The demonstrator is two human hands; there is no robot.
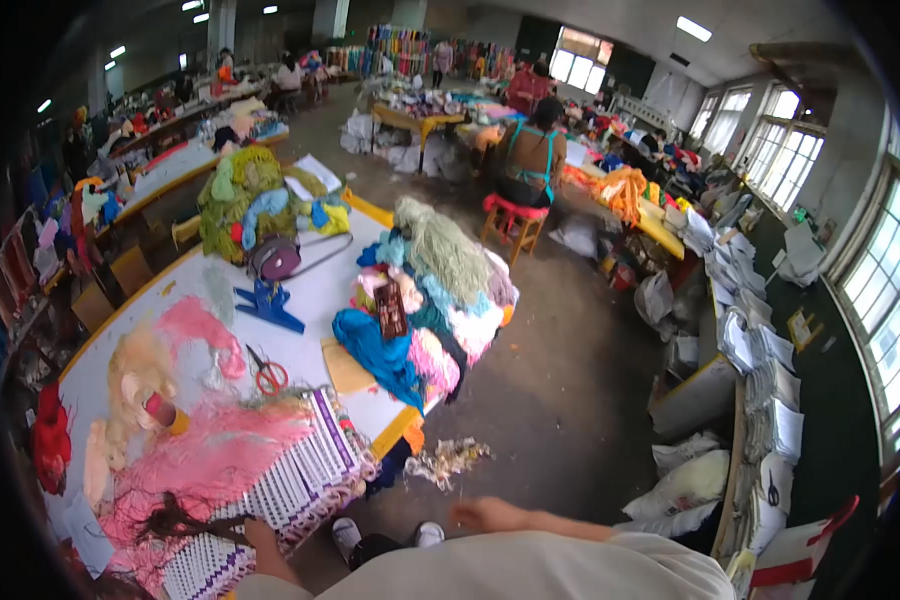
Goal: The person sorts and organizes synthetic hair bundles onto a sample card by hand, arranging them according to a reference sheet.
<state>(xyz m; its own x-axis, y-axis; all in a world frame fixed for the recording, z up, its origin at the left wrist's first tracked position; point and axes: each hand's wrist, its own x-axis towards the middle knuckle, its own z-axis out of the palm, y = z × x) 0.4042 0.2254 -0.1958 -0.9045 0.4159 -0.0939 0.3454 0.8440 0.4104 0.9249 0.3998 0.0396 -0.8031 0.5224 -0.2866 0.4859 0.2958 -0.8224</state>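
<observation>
My left hand is at the table's near edge, closed on a bunch of dark brown yarn that fans out to the left. Beneath it lies a row of white strips with purple bands, with pink fibre spread behind them. My right hand hangs over the floor in front of my body, away from the table; it looks blurred, and its fingers cannot be made out. Red-handled scissors and a cone of thread lie farther up the white tabletop.
Heaped yarn, a blue clamp-like piece and a purple bag sit on the table. Fibre scraps lie on the floor. A person sits on a red stool ahead. Stacked white bundles line the right side.
</observation>
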